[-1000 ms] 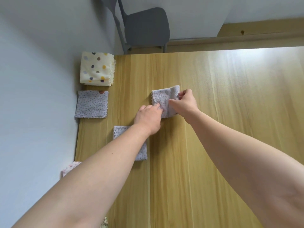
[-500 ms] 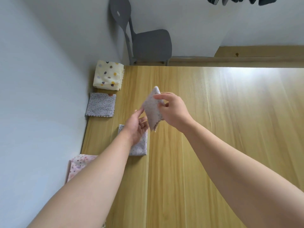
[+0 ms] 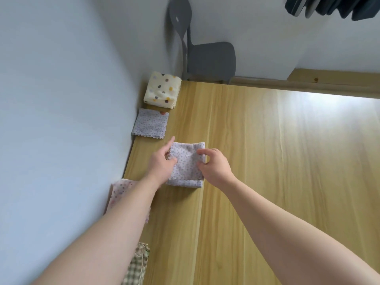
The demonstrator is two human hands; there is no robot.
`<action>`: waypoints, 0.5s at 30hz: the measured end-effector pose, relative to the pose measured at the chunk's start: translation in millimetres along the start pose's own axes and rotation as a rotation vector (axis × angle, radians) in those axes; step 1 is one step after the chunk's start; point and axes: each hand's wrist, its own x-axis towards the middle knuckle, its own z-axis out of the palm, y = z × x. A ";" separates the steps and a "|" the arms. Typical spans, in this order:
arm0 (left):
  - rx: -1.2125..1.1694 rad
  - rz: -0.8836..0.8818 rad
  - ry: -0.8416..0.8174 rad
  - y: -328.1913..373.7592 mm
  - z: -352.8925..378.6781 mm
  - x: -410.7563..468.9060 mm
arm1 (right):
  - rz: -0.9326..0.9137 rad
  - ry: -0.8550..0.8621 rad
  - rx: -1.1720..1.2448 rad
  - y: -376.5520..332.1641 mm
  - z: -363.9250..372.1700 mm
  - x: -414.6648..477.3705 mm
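A folded lavender cloth with small dots (image 3: pixel 186 161) lies on top of a second folded lavender cloth (image 3: pixel 185 183), whose near edge shows below it. The stack sits on the wooden table (image 3: pixel 267 161) near its left side. My left hand (image 3: pixel 161 164) holds the top cloth's left edge with the thumb on the fabric and the index finger stretched out. My right hand (image 3: pixel 214 168) pinches the cloth's right edge with curled fingers.
Along the wall lie a cream polka-dot cloth (image 3: pixel 162 90), another lavender cloth (image 3: pixel 151 124), a pink patterned cloth (image 3: pixel 121 190) and a checked cloth (image 3: pixel 136 266). A grey chair (image 3: pixel 209 58) stands behind the table. Dark clothes (image 3: pixel 333 7) hang at top right.
Both hands lifted the folded lavender cloth from the middle of the table, carried it left and nearer, and laid it on the other lavender cloth.
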 end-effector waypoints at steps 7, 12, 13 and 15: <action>0.311 0.145 0.036 -20.8 12.9 -0.7 | 0.039 0.041 -0.099 13.9 26.1 -1.7; 0.423 0.138 0.030 -26.0 17.0 -4.5 | 0.101 0.022 -0.166 18.0 36.0 -0.2; 0.464 0.146 0.045 -27.0 16.6 -4.9 | 0.110 0.025 -0.169 19.1 37.4 -0.7; 0.507 0.139 0.073 -28.7 15.1 -4.5 | 0.146 0.070 -0.140 20.8 39.5 -0.7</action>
